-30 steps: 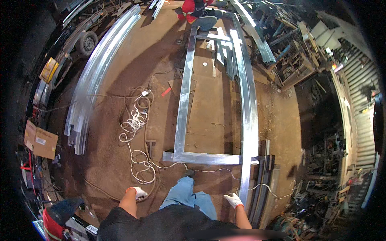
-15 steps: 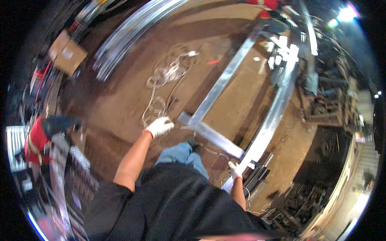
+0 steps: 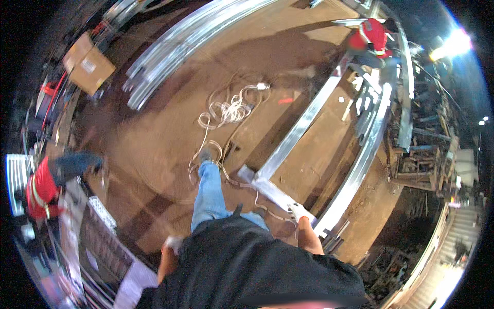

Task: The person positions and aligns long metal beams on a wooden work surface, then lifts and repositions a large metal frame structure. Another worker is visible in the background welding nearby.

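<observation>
White-gloved, my right hand (image 3: 298, 211) reaches forward from the bare forearm (image 3: 310, 239), which angles slightly inward from my black sleeve. It lies over the near crossbar (image 3: 274, 194) of the silvery metal frame (image 3: 303, 126), toward that bar's right end, just short of the long right rail (image 3: 355, 167). Its fingers look slightly bent; I cannot tell whether they grip the metal or only pass above it. My left hand (image 3: 174, 244), gloved too, hangs low beside my hip, blurred, its arm drawn back close to my body; how its fingers stand I cannot tell.

The frame stretches away on the brown floor (image 3: 154, 129), ahead of me and to my right. My left leg (image 3: 208, 188), in blue jeans, extends forward, the shoe near loops of white cord (image 3: 231, 112). One red-clad co-worker (image 3: 374, 37) bends by the frame's far end.
</observation>
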